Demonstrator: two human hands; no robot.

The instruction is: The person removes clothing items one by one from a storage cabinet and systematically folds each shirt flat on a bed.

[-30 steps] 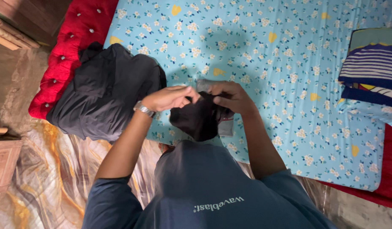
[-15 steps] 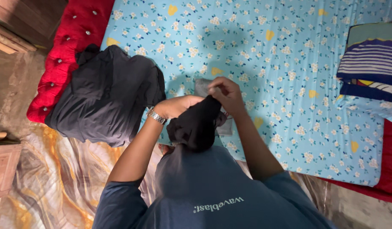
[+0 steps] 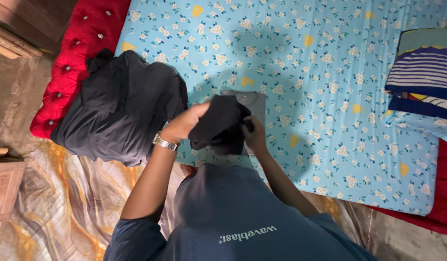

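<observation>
Two hands, left hand (image 3: 184,124) and right hand (image 3: 255,135), clutch one black garment (image 3: 218,123).

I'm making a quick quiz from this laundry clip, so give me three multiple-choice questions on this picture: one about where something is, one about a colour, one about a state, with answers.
1. Where does the pile of dark clothes lie?
A. on the person's left, by the red padded edge
B. on the striped stack
C. on the floor

2. What colour is the floral bedsheet?
A. light blue
B. green
C. white

3. What is the state of the small black garment?
A. spread flat on the sheet
B. bunched between both hands
C. hanging on a hook

Answers: 1 A, it overlaps the sheet's left edge and the red padding. 2 A, light blue with white flowers and yellow hearts. 3 B, the left hand and right hand grip it above a folded grey garment.
</observation>
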